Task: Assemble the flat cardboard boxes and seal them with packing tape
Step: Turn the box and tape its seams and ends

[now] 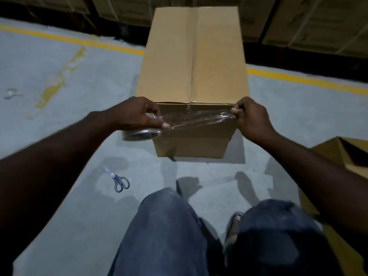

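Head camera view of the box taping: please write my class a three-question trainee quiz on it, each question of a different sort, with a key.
1. True or false: the strip of clear tape is stretched between both hands in front of the cardboard box.
2. Where do the scissors lie? A: on the box. B: on the floor, to the person's left. C: in a hand.
3. Fill in: the left hand holds the ____.

Key: 1 true. 2 B. 3 tape roll; the right hand pinches the strip's free end.

Matt brown cardboard box (193, 56), glossy clear plastic tape (199, 118), rough grey concrete floor (59, 136).
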Action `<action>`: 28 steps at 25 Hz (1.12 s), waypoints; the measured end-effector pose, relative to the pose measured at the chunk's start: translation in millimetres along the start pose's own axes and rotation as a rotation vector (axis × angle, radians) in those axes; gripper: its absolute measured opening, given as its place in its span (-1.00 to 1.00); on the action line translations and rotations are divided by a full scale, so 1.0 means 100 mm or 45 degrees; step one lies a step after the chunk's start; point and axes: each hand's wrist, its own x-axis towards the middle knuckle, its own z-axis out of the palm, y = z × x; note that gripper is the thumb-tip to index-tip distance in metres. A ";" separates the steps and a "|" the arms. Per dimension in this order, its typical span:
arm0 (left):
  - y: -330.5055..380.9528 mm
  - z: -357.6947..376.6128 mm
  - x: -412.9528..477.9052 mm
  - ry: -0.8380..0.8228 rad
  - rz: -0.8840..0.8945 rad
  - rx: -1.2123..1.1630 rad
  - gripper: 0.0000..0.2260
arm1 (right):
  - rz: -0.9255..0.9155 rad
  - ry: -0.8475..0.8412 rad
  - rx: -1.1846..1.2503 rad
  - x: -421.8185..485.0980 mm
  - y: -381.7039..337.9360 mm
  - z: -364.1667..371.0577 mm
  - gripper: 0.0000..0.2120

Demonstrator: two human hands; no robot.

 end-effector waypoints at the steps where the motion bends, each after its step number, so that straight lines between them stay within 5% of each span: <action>1: 0.10 -0.01 0.11 -0.007 0.007 0.022 -0.64 | 0.019 0.014 0.054 0.00 0.11 -0.08 -0.93; 11: 0.96 0.03 1.21 -0.091 -0.128 0.494 -0.60 | 0.160 0.148 0.307 0.27 0.79 -0.43 -0.83; 23: 1.10 0.17 1.74 -0.174 -0.290 0.762 -0.57 | 0.138 0.158 0.415 0.57 1.13 -0.15 -0.88; 28: 1.19 0.16 1.84 -0.257 -0.336 0.723 -0.60 | 0.293 0.139 0.848 0.57 1.15 0.10 -0.93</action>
